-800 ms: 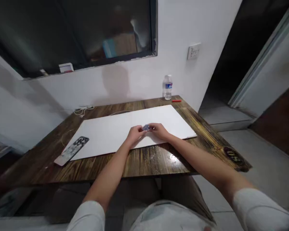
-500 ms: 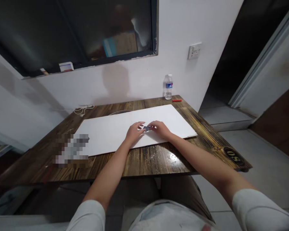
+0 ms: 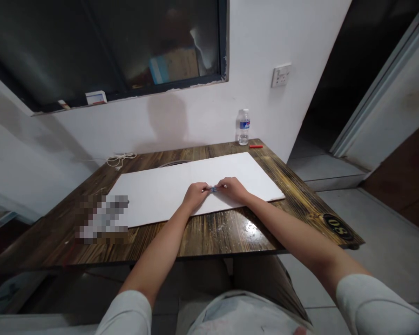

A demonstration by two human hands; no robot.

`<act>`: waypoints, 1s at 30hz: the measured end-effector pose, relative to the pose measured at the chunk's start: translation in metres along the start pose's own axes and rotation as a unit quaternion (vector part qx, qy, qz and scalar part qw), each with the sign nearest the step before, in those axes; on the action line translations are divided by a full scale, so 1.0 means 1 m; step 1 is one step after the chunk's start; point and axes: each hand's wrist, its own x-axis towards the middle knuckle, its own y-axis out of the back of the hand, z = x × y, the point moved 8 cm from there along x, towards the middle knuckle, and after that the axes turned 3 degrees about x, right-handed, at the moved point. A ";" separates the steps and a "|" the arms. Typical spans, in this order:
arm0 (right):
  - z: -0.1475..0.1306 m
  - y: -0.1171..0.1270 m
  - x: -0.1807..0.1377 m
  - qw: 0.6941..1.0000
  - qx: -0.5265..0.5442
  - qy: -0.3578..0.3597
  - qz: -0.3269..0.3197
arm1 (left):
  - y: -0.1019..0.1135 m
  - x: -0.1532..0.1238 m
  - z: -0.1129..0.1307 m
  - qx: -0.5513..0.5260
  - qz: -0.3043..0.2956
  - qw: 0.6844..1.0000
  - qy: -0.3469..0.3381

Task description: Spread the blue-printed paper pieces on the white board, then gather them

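My left hand (image 3: 194,194) and my right hand (image 3: 234,188) meet over the near part of a large white board (image 3: 167,186) that lies on the dark wooden table (image 3: 212,232). Both hands pinch a small bluish object (image 3: 213,189) between their fingertips, low over the board. The object is too small to name; it looks thin and flat. Both forearms reach forward from white sleeves.
A blurred-out flat object (image 3: 103,218) lies at the board's left corner. A water bottle (image 3: 243,126) and a red pen (image 3: 256,146) stand at the table's far right by the wall. A white cable (image 3: 120,159) lies at the far left. A round black tag (image 3: 337,226) sits at the right edge.
The small object looked like a rounder bundle before; now it shows as a thin flat sliver between the fingertips. My left fingers spread briefly, then closed on it again.
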 end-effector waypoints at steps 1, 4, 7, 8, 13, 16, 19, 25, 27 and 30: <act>0.000 0.001 0.000 1.000 0.009 0.003 0.006 | 0.002 0.000 0.001 -0.004 0.009 1.000 -0.002; -0.001 0.003 -0.001 0.999 0.022 0.004 0.024 | 0.006 -0.001 0.002 0.002 0.008 1.000 0.009; -0.001 -0.001 -0.001 1.000 0.017 -0.003 -0.001 | 0.002 -0.002 -0.001 0.012 -0.028 0.999 0.040; -0.001 -0.002 -0.001 1.000 0.016 -0.006 -0.009 | 0.001 -0.002 -0.001 0.007 -0.028 0.999 0.045; 0.003 0.000 -0.001 1.000 0.013 -0.023 0.017 | 0.004 -0.002 -0.004 -0.044 0.015 0.998 0.050; 0.002 -0.005 0.001 1.000 -0.005 -0.010 -0.007 | -0.001 -0.001 -0.006 -0.039 -0.008 0.998 0.053; -0.002 -0.005 0.002 0.999 -0.022 0.016 -0.016 | -0.002 0.000 -0.005 -0.028 -0.016 0.999 0.043; 0.002 0.001 0.003 1.000 0.006 -0.007 -0.028 | -0.003 0.000 -0.007 -0.030 -0.012 0.998 0.045; 0.005 0.004 0.002 0.999 0.024 -0.028 -0.018 | -0.002 -0.001 -0.008 -0.034 -0.008 0.998 0.049; 0.003 0.004 0.001 0.999 0.040 -0.028 -0.020 | -0.001 -0.002 -0.006 -0.033 -0.010 0.998 0.045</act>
